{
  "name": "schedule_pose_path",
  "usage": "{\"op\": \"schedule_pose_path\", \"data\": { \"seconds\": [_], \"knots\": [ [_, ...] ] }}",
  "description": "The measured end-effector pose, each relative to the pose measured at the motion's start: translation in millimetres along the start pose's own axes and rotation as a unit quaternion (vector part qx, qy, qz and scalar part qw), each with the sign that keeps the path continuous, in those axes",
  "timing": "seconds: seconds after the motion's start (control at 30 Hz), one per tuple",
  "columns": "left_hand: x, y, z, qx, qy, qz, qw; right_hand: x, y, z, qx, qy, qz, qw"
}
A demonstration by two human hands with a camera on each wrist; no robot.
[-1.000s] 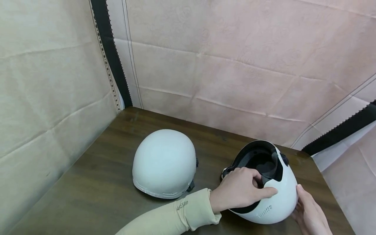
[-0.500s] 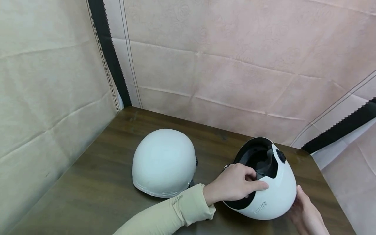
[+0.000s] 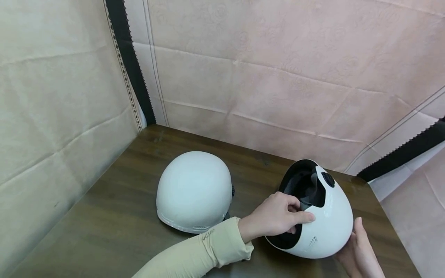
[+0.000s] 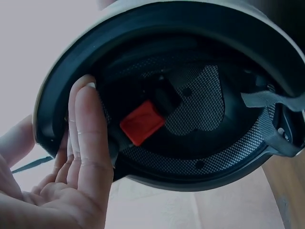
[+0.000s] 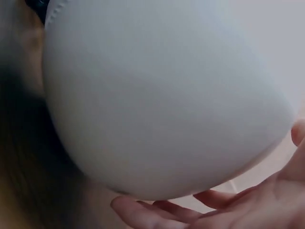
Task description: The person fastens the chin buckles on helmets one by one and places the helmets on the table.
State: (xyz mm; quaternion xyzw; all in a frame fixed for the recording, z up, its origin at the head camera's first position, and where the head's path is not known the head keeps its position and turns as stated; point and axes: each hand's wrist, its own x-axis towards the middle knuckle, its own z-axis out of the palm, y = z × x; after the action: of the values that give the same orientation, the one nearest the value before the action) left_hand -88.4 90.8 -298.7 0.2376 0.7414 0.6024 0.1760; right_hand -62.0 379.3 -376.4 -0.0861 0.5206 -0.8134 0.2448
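Note:
A white helmet lies tipped on its side at the right of the table, its dark hollow facing left. My left hand grips its rim, thumb on the outer shell and fingers inside. In the left wrist view the fingers lie against the inner wall, near a red tab and grey straps. My right hand supports the rounded crown from the right, fingers spread loosely beneath the shell in the right wrist view. A second white helmet sits dome up to the left, beyond my left sleeve.
The brown wooden table carries both helmets. Pale cloth hangs behind it, and more cloth closes off the left side. The tipped helmet is near the table's right edge.
The held helmet has turned a little and shifted slightly toward the back, showing more of its round black side knob. Both hands moved along with it. The other helmet stayed put.

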Motion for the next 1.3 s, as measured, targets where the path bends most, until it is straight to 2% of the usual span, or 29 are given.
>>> {"op": "schedule_pose_path", "data": {
  "seconds": [0.1,0.23,0.47,0.57,0.63,0.8,0.87,0.97,1.07,1.13,1.2,1.3],
  "knots": [
    [-0.2,0.4,-1.2,-0.037,0.000,-0.003,0.9993,2.1,1.8,3.7,0.064,-0.022,-0.027,0.997],
    [-1.5,0.5,-2.1,-0.058,0.001,-0.012,0.9982,1.7,2.1,7.3,0.013,0.038,-0.028,0.999],
    [-4.4,0.9,-0.7,-0.091,0.033,-0.058,0.9936,2.2,1.7,8.2,0.029,0.050,-0.024,0.998],
    [-6.2,2.0,-0.6,-0.067,0.057,-0.071,0.9936,2.9,1.3,8.6,0.031,0.042,-0.029,0.998],
    [-7.6,2.5,-1.0,-0.036,0.073,-0.068,0.9943,3.6,1.1,8.3,0.036,0.033,-0.032,0.998],
    [-11.0,1.7,-2.4,0.026,0.105,-0.037,0.9935,2.0,1.8,4.2,0.064,0.006,-0.030,0.997],
    [-11.1,0.6,-2.4,0.068,0.116,-0.014,0.9908,0.8,2.6,1.7,0.083,-0.004,-0.023,0.996],
    [-10.0,-1.7,-2.2,0.154,0.134,0.032,0.9784,-0.1,4.6,-1.7,0.114,-0.017,-0.016,0.993],
    [-8.7,-4.1,-1.7,0.242,0.139,0.088,0.9563,-1.0,7.3,-4.2,0.146,-0.025,-0.013,0.989],
    [-7.9,-5.4,-1.6,0.284,0.125,0.126,0.9424,-1.5,8.2,-5.1,0.156,-0.028,-0.013,0.987],
    [-7.5,-6.5,-2.0,0.312,0.098,0.156,0.9320,-1.6,8.1,-5.3,0.151,-0.025,-0.008,0.988],
    [-7.0,-7.2,-3.3,0.346,0.056,0.183,0.9188,-1.1,5.9,-4.1,0.109,-0.002,-0.006,0.994]
  ]
}}
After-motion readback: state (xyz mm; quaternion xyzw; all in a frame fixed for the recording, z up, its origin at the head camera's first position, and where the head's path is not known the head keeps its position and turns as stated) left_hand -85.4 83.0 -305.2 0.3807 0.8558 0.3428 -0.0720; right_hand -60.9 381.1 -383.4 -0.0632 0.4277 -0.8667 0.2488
